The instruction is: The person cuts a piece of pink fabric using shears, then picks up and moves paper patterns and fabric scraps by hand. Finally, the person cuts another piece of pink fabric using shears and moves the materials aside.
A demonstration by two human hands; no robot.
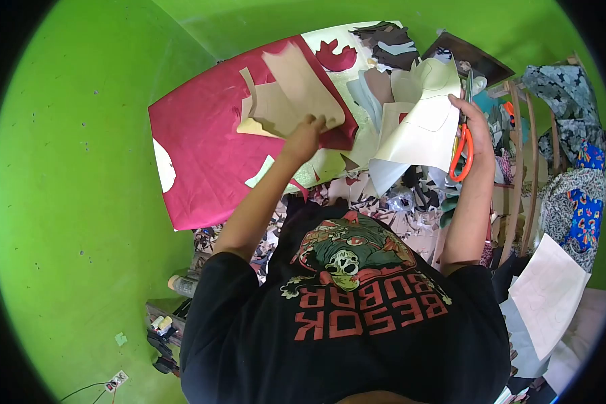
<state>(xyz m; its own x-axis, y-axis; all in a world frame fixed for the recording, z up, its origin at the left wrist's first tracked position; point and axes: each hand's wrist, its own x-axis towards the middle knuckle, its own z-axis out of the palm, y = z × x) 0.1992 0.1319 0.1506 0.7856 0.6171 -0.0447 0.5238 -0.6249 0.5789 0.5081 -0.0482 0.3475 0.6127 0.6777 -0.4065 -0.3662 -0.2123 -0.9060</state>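
My left hand [304, 139] has its fingers curled at the lower edge of a tan sheet [301, 84], slightly blurred. That sheet lies with other cut tan pieces [268, 108] on dark red material [202, 148] spread over the table. At the right, my right hand [475, 118] grips a pair of scissors [463, 156] with orange handles, blades pointing up. The same hand also holds a curled cream sheet [424, 128] with drawn outlines on it. Part of the sheet's held edge is hidden by the fingers.
Dark scraps [387, 44] are piled at the table's back, near a red offcut [335, 56]. Many loose scraps [411, 215] lie below the table edge. Patterned cloth [576, 188] hangs on a wooden rack [518, 155] at right. A green wall [81, 168] stands left.
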